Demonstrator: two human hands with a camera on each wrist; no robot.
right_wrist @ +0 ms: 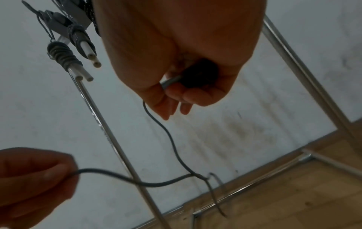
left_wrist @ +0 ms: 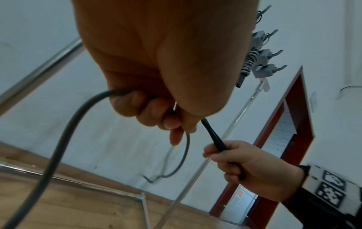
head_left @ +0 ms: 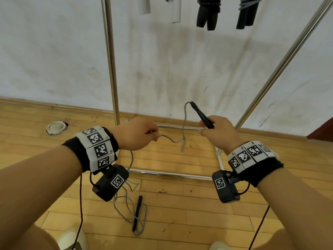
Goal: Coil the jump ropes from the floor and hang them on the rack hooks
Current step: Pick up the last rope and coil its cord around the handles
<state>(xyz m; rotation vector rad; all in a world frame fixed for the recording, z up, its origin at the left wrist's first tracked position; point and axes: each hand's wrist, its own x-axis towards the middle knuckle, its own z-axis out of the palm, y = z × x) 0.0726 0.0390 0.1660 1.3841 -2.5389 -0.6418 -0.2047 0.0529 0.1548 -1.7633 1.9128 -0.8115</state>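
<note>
our right hand [head_left: 219, 131] grips one black handle [head_left: 201, 114] of the grey jump rope [head_left: 183, 127]; left hand [head_left: 137, 134] pinches the cord just beside it. rest of the rope trails to the wooden floor [head_left: 180, 204], second handle [head_left: 137, 212] lying there, in front of the rack [head_left: 111, 60].

rack poles [head_left: 112, 69] flank hands, open between

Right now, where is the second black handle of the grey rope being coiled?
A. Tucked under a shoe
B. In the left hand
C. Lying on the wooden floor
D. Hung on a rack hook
C: the second handle lies on the floor amid loose grey rope; the right hand holds the other handle.
</note>
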